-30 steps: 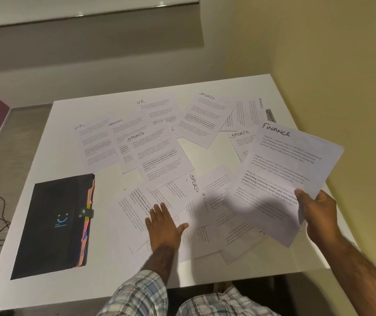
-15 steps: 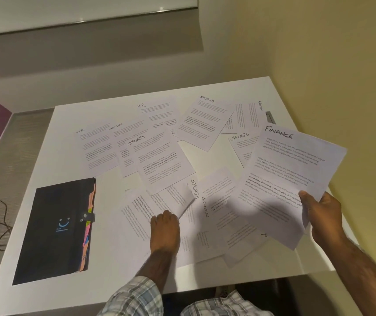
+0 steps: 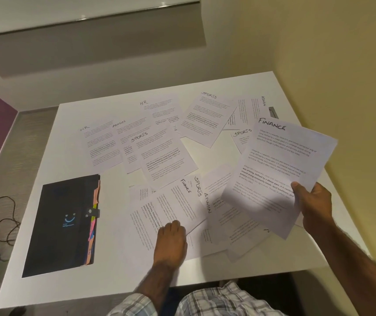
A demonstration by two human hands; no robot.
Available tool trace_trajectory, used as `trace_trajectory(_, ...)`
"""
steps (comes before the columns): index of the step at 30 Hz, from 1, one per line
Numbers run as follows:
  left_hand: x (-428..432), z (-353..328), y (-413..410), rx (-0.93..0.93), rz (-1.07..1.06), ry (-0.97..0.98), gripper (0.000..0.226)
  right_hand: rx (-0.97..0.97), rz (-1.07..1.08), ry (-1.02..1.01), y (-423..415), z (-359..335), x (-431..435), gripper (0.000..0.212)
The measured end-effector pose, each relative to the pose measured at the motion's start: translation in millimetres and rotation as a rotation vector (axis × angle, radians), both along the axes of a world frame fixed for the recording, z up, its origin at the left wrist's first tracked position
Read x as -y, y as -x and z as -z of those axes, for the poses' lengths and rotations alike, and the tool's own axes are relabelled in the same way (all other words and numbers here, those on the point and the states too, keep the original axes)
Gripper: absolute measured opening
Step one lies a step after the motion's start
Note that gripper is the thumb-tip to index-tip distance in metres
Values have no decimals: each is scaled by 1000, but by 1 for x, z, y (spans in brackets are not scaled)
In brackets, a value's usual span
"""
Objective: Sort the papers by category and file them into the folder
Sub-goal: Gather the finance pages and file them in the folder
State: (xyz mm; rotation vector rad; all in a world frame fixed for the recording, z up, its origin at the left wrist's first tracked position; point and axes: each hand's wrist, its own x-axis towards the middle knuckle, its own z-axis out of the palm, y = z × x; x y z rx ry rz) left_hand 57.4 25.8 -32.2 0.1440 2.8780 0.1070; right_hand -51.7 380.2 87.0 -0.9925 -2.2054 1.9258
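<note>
Several printed sheets headed HR, ADMIN, SPORTS and FINANCE lie spread over the white table (image 3: 45,288). My right hand (image 3: 314,206) holds a FINANCE sheet (image 3: 280,169) lifted above the table at the right, thumb on top of its lower edge. My left hand (image 3: 171,240) grips the near edge of a second FINANCE sheet (image 3: 178,206) in the middle pile, fingers curled under it, and that sheet is raised off the papers below. A black expanding folder (image 3: 61,224) lies closed at the left, coloured tabs along its right side.
A yellow wall (image 3: 342,65) runs close along the table's right side. A small grey object (image 3: 273,112) lies at the far right of the table. Cables (image 3: 2,215) trail on the floor to the left. SPORTS and ADMIN sheets (image 3: 205,197) lie under the lifted paper.
My left hand went from lying flat on the papers to curling under a sheet and lifting it, uncovering its FINANCE heading. My right hand kept hold of its FINANCE sheet.
</note>
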Motion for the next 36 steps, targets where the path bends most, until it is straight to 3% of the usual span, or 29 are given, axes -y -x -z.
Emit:
trace_trajectory(5, 2, -16, 3, -27, -49, -98, 15, 0, -23, 7, 0, 1, 2, 38)
trace_trajectory(11, -12, -71, 33, -153, -256, -433, 7, 27, -70, -41, -11, 10, 12, 31)
trace_trajectory(16, -47, -117, 70, -234, -252, -563, 9, -16, -151, -46, -19, 18, 43, 22)
trace_trajectory(21, -107, -163, 98, -130, -328, -714, 13, -99, -304, 80, -23, 11, 63, 21)
trace_trajectory(25, -150, -179, 107, -110, -234, -779, 16, -57, -324, 153, -19, -3, 70, 18)
trace_trajectory(27, -164, -180, 107, -82, -191, -827, 23, -2, -275, 174, -16, -9, 70, 8)
trace_trajectory(30, -165, -193, 109, 9, -210, -1009, 44, -24, -323, 213, -14, -20, 62, 10)
trace_trajectory(33, -123, -195, 121, -283, -283, -898, 53, -95, -429, 305, -15, -28, 49, 23)
trace_trajectory(34, -103, -194, 127, -286, -382, -855, 58, -111, -459, 338, -14, -32, 44, 27)
trace_trajectory(36, -68, -196, 139, -49, -602, -920, 65, -124, -529, 371, -12, -40, 38, 34)
